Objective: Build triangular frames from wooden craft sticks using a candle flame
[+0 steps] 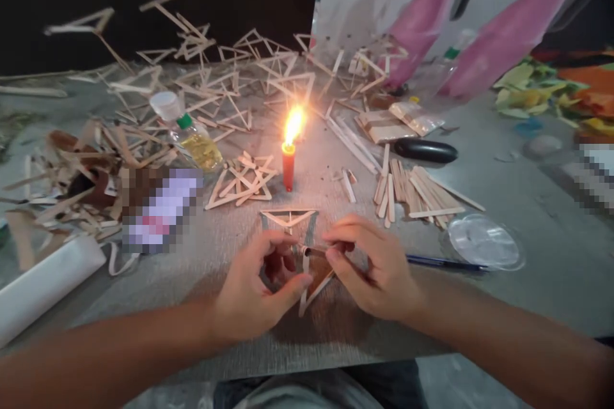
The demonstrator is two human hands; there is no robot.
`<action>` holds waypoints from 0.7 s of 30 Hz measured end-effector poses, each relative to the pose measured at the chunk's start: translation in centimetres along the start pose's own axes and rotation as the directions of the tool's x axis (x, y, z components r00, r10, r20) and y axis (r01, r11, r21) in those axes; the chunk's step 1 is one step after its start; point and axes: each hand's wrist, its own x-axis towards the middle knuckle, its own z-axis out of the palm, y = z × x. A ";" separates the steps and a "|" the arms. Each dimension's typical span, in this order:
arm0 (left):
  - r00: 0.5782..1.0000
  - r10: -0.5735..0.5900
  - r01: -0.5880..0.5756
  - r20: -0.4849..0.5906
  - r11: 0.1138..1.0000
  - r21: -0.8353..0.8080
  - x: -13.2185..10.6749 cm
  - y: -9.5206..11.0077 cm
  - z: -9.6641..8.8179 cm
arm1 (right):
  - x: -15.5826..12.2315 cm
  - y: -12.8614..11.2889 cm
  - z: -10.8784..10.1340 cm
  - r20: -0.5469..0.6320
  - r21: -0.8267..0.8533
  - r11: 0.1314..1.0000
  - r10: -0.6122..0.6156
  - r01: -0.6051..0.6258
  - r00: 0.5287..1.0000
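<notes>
My left hand (259, 284) is curled, thumb and fingers pinching the wooden stick triangle (314, 278) that lies on the grey table (201, 268) near the front edge. My right hand (374, 265) is closed in a pinch on a thin dark stick (316, 250) whose tip touches the triangle's top corner. Just beyond my hands lies a finished stick triangle (288, 217). A lit red candle (288, 163) burns upright behind it.
A heap of stick triangles (240, 182) sits left of the candle, many more at the back. Loose sticks (412, 195), a black oval object (425, 150), a pen (446, 262), a clear lid (482, 243), an oil bottle (194, 140) and a white roll (43, 287) surround the work spot.
</notes>
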 end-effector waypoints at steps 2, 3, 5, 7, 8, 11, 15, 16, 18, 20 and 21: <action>0.999 0.038 -0.038 -0.007 0.999 0.030 0.0 0.0 0.0 | -0.1 -0.3 -0.2 0.046 0.011 0.999 0.050 -0.050 0.998; 0.998 0.056 -0.056 -0.002 0.998 0.039 0.0 0.1 0.0 | 0.0 -0.4 -0.3 0.064 0.026 0.996 0.079 -0.081 0.995; 0.997 0.074 -0.075 0.019 0.996 0.045 0.1 0.2 -0.1 | 0.1 -0.5 -0.3 0.101 0.071 0.988 0.129 -0.137 0.986; 0.997 0.067 -0.069 0.045 0.996 0.049 0.0 0.4 -0.1 | 0.3 -0.6 -0.3 0.154 0.134 0.977 0.145 -0.166 0.977; 0.997 0.060 -0.063 0.051 0.997 0.054 0.0 0.5 -0.1 | 0.3 -0.6 -0.3 0.181 0.165 0.970 0.148 -0.178 0.972; 0.997 0.048 -0.051 0.053 0.997 0.053 -0.2 0.5 0.0 | 0.1 -0.5 -0.2 0.203 0.215 0.950 0.182 -0.225 0.962; 0.997 0.042 -0.043 0.061 0.999 0.023 -0.4 0.5 0.0 | 0.0 -0.6 -0.2 0.175 0.199 0.943 0.233 -0.266 0.956; 0.997 0.045 -0.046 0.065 0.999 0.016 -0.3 0.5 0.0 | 0.1 -0.7 -0.1 0.179 0.196 0.937 0.257 -0.290 0.950; 0.996 0.051 -0.051 0.069 0.999 0.004 -0.2 0.5 0.0 | 0.4 -0.8 0.1 0.192 0.202 0.906 0.334 -0.371 0.923; 0.997 0.044 -0.044 0.069 0.999 -0.013 -0.1 0.5 0.1 | 0.7 -0.9 0.3 0.212 0.209 0.860 0.425 -0.466 0.880; 0.997 0.038 -0.037 0.069 0.999 -0.022 -0.1 0.5 0.1 | 0.9 -1.0 0.4 0.220 0.209 0.838 0.462 -0.504 0.859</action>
